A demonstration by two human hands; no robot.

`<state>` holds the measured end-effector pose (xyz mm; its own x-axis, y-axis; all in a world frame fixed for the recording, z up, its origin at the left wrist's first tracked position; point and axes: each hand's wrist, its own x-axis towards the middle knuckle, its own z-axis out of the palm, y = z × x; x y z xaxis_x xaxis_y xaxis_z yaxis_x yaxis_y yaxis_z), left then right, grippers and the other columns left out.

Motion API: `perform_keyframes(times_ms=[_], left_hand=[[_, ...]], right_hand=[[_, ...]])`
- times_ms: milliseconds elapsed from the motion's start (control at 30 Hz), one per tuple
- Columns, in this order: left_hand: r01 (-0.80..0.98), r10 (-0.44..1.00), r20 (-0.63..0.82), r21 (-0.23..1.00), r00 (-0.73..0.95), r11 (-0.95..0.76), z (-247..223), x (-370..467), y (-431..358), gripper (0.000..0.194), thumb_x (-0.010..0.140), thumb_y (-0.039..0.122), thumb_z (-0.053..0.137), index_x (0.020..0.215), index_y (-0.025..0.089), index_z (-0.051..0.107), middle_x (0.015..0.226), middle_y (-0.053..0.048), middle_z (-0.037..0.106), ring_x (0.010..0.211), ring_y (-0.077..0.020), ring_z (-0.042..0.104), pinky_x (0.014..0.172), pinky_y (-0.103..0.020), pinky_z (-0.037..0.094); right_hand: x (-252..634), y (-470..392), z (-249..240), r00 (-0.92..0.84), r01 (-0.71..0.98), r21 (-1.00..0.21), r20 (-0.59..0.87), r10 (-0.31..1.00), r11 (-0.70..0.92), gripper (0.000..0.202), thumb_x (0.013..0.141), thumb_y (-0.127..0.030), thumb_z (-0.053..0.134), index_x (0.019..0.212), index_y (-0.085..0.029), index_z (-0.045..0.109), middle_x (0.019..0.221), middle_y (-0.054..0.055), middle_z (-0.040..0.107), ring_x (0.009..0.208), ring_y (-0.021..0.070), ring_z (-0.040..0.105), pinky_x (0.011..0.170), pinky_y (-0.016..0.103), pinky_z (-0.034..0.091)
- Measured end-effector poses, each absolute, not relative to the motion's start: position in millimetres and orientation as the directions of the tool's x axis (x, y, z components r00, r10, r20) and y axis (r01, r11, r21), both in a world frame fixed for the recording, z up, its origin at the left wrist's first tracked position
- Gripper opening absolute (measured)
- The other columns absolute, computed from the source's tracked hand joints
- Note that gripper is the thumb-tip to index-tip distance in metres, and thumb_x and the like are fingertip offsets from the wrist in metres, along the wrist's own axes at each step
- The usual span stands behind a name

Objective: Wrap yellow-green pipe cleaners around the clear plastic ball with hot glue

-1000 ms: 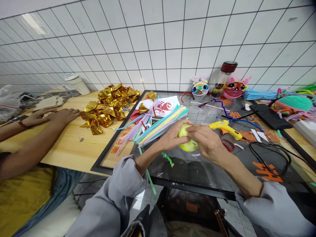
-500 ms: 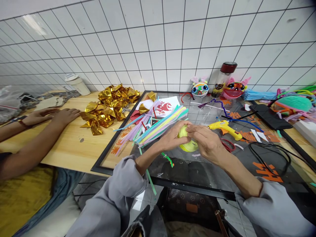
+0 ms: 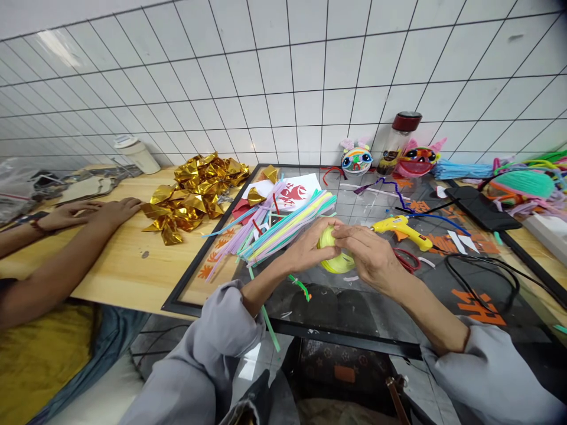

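Head view: wearer's 2 hands (image 3: 308, 247) (image 3: 371, 254) hold a round yellow piece (image 3: 337, 264).

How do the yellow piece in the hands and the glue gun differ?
The yellow piece is held in the left hand and right hand; the glue gun lies on the black-framed panel. The yellow piece looks rounded; the glue gun has a handle angled off its body. Both are mainly yellow.

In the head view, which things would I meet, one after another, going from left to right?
Another person's hands, gold foil pile, pastel strips, wearer's left hand, yellow bundle, wearer's right hand, yellow glue gun, flat black case.
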<state>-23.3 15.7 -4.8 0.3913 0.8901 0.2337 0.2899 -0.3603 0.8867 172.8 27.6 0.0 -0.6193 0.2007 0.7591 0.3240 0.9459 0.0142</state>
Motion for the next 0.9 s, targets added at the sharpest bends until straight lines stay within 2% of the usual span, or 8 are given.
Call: perform_keyframes(times_ms=[200, 467, 900], left_hand=[[0.29, 0.891, 0.223, 0.89, 0.395, -0.351, -6.0, -23.5, 16.9, 0.051, 0.078, 0.024, 0.064, 0.127, 0.018, 0.054, 0.133, -0.01, 0.061, 0.125, -0.0294, 0.057, 0.112, -0.044, 0.046], [0.279, 0.885, 0.239, 0.888, 0.4, -0.366, -8.1, -24.4, 17.0, 0.049, 0.079, 0.026, 0.064, 0.127, 0.019, 0.055, 0.133, -0.01, 0.061, 0.126, -0.0291, 0.057, 0.114, -0.044, 0.045], [0.301, 0.883, 0.234, 0.878, 0.407, -0.371, -4.6, -23.4, 16.3, 0.046, 0.081, 0.028, 0.063, 0.125, 0.019, 0.056, 0.131, -0.01, 0.061, 0.124, -0.0286, 0.057, 0.112, -0.044, 0.045]], right_hand=[[174.3, 27.2, -0.1, -0.634, 0.337, 0.01, 0.742, 0.219, 0.941, 0.031, 0.091, 0.001, 0.04, 0.104, -0.017, 0.061, 0.104, 0.013, 0.076, 0.102, 0.0234, 0.073, 0.087, 0.038, 0.062], [174.9, 27.8, -3.9, -0.628, 0.313, -0.04, 0.741, 0.239, 0.949, 0.032, 0.095, -0.004, 0.04, 0.109, -0.018, 0.065, 0.107, 0.014, 0.076, 0.108, 0.0231, 0.072, 0.091, 0.04, 0.06], [174.2, 29.1, -5.6, -0.611, 0.323, -0.021, 0.759, 0.225, 0.946, 0.03, 0.097, -0.006, 0.04, 0.107, -0.019, 0.065, 0.106, 0.013, 0.077, 0.106, 0.0226, 0.073, 0.089, 0.04, 0.062]])
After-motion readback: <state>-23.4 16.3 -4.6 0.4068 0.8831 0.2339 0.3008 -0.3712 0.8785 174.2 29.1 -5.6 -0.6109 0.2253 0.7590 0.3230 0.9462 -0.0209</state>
